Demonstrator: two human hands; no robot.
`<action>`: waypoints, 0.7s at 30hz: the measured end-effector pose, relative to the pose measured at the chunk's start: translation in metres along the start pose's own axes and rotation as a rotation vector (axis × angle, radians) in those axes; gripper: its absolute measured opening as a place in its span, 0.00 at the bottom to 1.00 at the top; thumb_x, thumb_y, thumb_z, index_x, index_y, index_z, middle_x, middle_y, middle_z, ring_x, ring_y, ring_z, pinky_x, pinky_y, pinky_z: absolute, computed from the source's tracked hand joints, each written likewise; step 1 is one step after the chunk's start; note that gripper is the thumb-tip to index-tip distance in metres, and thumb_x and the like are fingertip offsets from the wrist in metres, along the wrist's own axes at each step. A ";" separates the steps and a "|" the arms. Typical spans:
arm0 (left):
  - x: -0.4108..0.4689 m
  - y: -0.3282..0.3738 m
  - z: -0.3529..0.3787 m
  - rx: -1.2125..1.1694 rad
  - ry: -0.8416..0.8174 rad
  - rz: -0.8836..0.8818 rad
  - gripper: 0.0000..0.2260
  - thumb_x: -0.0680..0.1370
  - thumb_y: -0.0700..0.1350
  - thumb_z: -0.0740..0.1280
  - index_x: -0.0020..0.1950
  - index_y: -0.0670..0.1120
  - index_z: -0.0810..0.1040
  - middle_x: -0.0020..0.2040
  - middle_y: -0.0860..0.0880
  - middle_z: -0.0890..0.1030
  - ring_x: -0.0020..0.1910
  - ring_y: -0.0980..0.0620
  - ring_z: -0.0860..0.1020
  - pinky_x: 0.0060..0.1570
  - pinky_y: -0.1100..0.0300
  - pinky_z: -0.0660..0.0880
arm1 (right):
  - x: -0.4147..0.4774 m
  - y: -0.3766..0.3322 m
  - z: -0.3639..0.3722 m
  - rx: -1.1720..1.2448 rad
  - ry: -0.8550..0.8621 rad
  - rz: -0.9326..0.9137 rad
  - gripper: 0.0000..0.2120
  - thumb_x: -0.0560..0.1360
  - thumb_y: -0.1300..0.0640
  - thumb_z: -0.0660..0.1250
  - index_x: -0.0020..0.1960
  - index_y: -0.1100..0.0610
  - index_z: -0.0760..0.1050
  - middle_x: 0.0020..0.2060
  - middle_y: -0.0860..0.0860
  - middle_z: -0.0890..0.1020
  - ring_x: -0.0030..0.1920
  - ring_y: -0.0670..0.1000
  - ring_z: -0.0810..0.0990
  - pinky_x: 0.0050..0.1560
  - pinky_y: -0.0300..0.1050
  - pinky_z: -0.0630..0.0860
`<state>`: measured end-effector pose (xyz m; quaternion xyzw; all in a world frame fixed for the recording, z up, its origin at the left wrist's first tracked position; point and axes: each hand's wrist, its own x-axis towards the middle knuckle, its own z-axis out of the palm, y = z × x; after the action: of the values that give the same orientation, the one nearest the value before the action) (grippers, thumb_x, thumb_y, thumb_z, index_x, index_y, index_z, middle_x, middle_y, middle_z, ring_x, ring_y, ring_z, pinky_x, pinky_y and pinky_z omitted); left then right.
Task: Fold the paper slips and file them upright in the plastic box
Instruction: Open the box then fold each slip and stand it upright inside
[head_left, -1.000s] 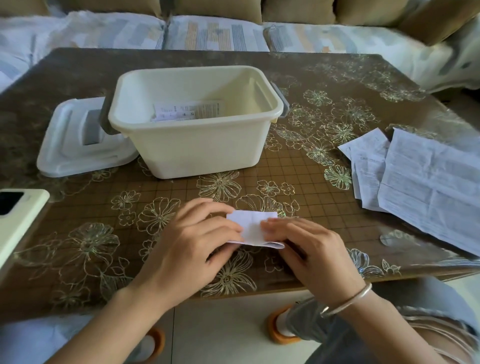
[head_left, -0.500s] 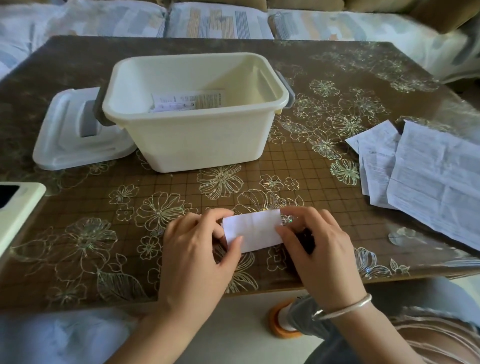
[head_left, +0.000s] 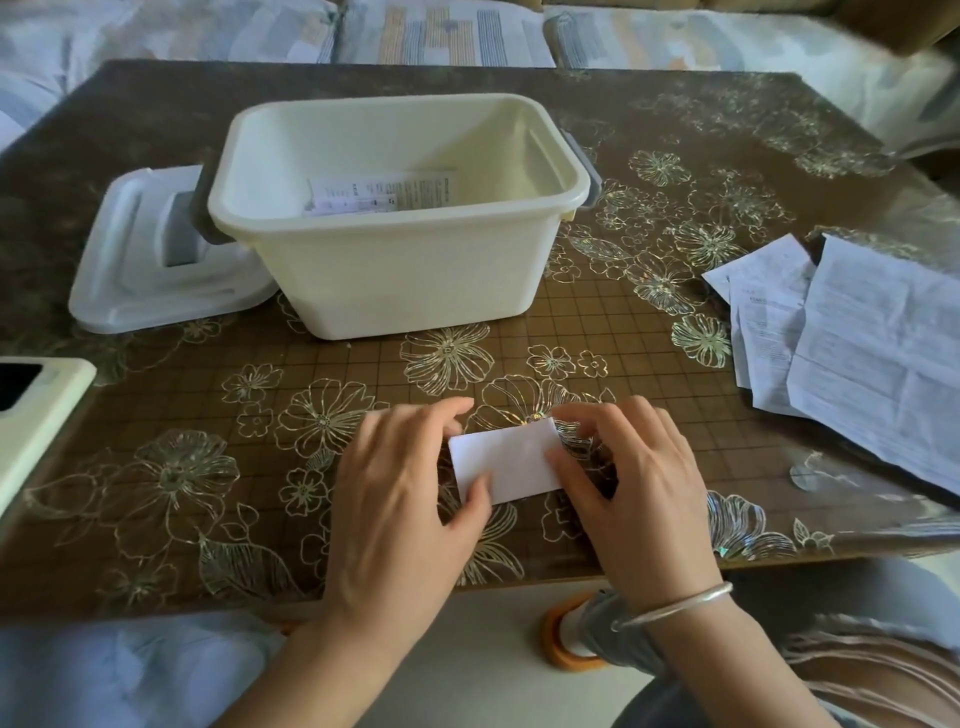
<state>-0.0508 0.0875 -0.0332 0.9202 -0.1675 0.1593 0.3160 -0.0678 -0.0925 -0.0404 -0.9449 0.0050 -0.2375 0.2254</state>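
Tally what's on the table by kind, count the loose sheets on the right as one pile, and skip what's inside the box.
Plastic box: 1
Lid: 1
Phone: 1
Folded slip, pinched by left hand and right hand: 1
Pile of loose sheets: 1
Total: 5

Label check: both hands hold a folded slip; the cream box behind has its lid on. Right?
Not quite: the head view shows the lid lying left of the open cream box. The left hand and right hand do hold the folded slip.
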 end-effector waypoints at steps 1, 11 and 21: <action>0.000 0.000 0.000 0.007 0.002 0.004 0.19 0.70 0.45 0.72 0.61 0.46 0.77 0.55 0.51 0.76 0.56 0.51 0.73 0.58 0.56 0.71 | 0.001 -0.001 0.000 -0.001 -0.001 -0.001 0.12 0.73 0.50 0.66 0.55 0.51 0.79 0.45 0.48 0.76 0.44 0.51 0.72 0.42 0.48 0.72; 0.002 -0.006 -0.003 0.042 -0.090 0.199 0.07 0.75 0.47 0.65 0.48 0.51 0.83 0.50 0.58 0.80 0.55 0.53 0.75 0.56 0.56 0.70 | 0.003 -0.004 -0.005 -0.050 -0.073 -0.250 0.05 0.74 0.57 0.66 0.48 0.53 0.80 0.51 0.50 0.78 0.48 0.53 0.76 0.42 0.50 0.75; 0.004 -0.011 -0.014 0.086 -0.167 0.322 0.10 0.74 0.53 0.68 0.51 0.52 0.84 0.50 0.58 0.81 0.54 0.53 0.76 0.58 0.56 0.68 | -0.011 0.001 -0.012 -0.168 -0.099 -0.005 0.27 0.72 0.37 0.59 0.58 0.55 0.81 0.59 0.53 0.79 0.59 0.58 0.76 0.54 0.55 0.75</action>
<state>-0.0452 0.1031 -0.0267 0.9041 -0.3313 0.1377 0.2320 -0.0831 -0.0970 -0.0361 -0.9710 0.0115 -0.1898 0.1447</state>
